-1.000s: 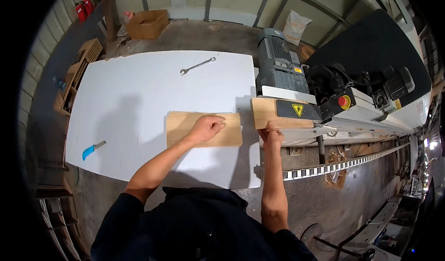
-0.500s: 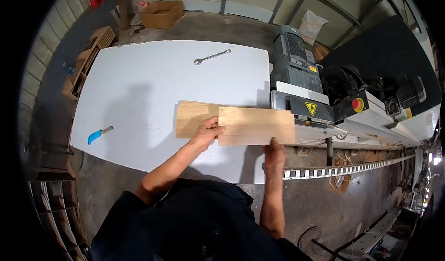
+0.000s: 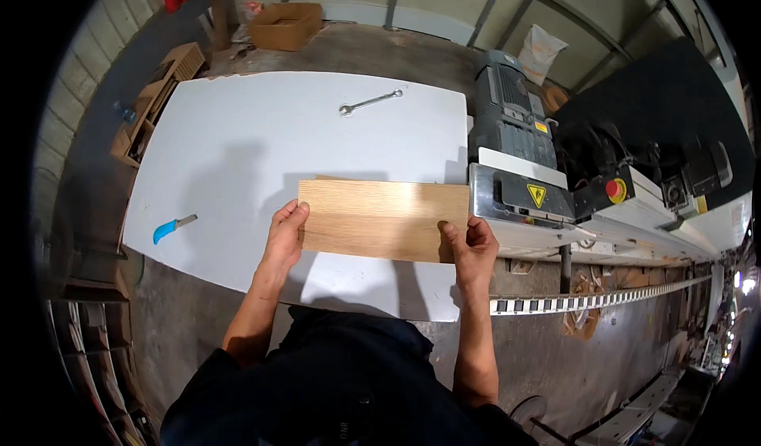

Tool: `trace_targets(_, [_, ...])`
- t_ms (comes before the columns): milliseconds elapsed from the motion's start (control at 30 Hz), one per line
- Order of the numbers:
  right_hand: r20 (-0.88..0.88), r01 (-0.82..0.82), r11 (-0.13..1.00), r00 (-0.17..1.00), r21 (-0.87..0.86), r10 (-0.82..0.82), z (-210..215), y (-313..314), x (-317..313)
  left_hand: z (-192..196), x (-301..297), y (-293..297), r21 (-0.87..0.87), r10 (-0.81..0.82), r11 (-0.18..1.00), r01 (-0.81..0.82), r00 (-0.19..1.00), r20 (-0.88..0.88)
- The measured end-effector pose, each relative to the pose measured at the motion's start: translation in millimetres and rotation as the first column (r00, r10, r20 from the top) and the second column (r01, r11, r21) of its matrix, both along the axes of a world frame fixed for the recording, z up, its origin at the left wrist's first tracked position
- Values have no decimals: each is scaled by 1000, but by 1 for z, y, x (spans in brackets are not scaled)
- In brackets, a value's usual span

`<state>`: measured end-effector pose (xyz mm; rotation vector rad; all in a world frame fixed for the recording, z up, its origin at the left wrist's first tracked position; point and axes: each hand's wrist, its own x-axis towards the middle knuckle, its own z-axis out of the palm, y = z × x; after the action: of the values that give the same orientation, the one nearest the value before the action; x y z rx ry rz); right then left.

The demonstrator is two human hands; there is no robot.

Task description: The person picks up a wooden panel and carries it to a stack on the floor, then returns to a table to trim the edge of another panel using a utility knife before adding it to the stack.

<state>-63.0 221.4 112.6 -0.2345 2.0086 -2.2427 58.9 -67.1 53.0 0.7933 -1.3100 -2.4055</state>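
A flat wooden board [image 3: 372, 220] with light grain is held level between my two hands over the near part of the white table. My left hand [image 3: 287, 228] grips its left end, fingers closed at the edge. At the right end, my right hand [image 3: 469, 244] pinches the board, thumb on top and fingers round the edge. Just behind it shows a thin strip of another board, mostly hidden beneath. How far the held board is above that one, I cannot tell.
The white table [image 3: 261, 121] carries a wrench [image 3: 370, 103] at the back and a blue-handled knife [image 3: 173, 229] at the left. A machine with a grey motor [image 3: 511, 105], a warning plate and a red stop button [image 3: 614, 190] adjoins the right side. A cardboard box [image 3: 285, 27] sits behind.
The held board has shifted left and now covers most of the board under it. My left hand moved left to the board's left end; the right hand's thumb now lies on top.
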Motion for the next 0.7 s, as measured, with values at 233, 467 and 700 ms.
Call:
trace_targets(233, [8, -89, 992, 996, 92, 89, 29, -33, 12, -10, 16, -25, -14, 65, 998, -67, 995, -69])
trace_targets(467, [-9, -141, 988, 990, 68, 142, 24, -41, 13, -14, 27, -27, -5, 91, 996, -91, 996, -22])
trace_targets(700, [81, -201, 977, 975, -73, 206, 13, -24, 12, -18, 22, -26, 2, 65, 998, -66, 997, 48])
